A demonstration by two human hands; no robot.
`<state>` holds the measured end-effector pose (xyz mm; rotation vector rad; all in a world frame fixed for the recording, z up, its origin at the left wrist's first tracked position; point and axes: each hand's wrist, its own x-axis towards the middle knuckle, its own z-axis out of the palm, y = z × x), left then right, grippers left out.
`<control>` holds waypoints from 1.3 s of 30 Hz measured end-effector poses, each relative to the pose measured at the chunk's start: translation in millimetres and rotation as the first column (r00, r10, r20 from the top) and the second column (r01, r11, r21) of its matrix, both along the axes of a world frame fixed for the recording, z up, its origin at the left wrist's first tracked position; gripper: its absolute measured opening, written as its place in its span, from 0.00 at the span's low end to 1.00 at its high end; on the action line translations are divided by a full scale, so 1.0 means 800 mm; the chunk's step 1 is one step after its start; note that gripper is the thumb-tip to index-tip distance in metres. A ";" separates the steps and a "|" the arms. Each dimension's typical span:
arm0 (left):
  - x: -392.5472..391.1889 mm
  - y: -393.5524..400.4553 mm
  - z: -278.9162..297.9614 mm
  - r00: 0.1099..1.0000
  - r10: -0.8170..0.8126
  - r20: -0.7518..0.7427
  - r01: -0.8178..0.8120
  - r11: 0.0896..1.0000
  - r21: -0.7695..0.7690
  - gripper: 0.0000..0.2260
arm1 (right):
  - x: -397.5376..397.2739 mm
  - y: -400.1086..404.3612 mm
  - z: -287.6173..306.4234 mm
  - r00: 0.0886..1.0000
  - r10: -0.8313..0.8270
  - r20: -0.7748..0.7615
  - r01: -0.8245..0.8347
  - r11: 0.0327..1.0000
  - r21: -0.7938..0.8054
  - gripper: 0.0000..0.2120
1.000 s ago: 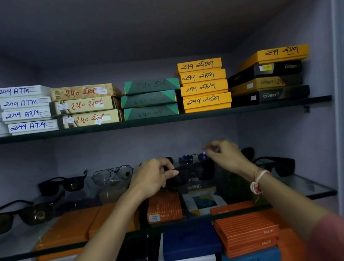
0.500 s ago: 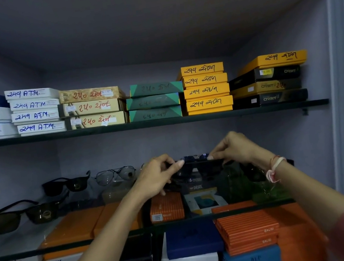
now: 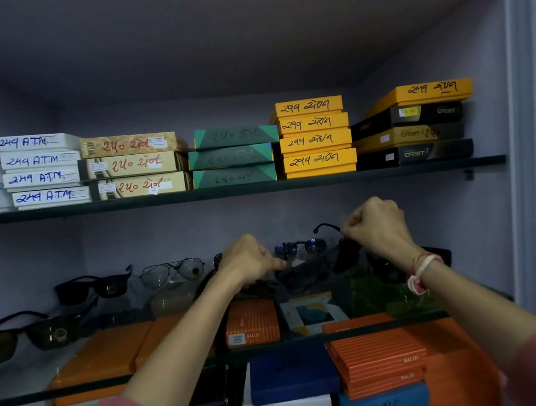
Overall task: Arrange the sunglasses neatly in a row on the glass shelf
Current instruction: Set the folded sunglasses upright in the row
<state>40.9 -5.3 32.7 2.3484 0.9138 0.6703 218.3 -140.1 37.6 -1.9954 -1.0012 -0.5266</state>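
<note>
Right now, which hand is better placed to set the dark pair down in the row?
Right hand: it pinches a temple of the dark sunglasses, raised above the glass shelf. The left hand grips the other end, lower. Probably both lower together, the right one steering.

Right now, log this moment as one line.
left hand: grips sunglasses | right hand: grips other end | sunglasses: above glass shelf | step: placing
</note>
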 end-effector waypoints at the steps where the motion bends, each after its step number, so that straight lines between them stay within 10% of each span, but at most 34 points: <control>1: 0.006 0.001 -0.001 1.000 0.030 -0.003 -0.030 0.999 0.042 0.12 | 0.005 -0.002 -0.001 0.999 -0.013 -0.033 0.013 1.000 -0.016 0.05; 9: 0.049 0.010 -0.011 0.989 0.146 0.001 -0.145 0.986 0.087 0.22 | 0.034 -0.006 -0.014 0.981 -0.115 -0.153 0.083 0.976 -0.203 0.14; 22: 0.075 0.021 -0.017 0.983 0.107 -0.147 -0.099 0.994 0.055 0.12 | 0.065 0.004 -0.019 0.974 -0.108 -0.201 0.021 0.920 -0.391 0.15; 39: -0.003 0.064 -0.014 0.965 0.261 0.027 -0.263 0.955 0.139 0.14 | 0.005 0.055 -0.001 0.997 0.060 -0.044 -0.071 0.944 -0.324 0.13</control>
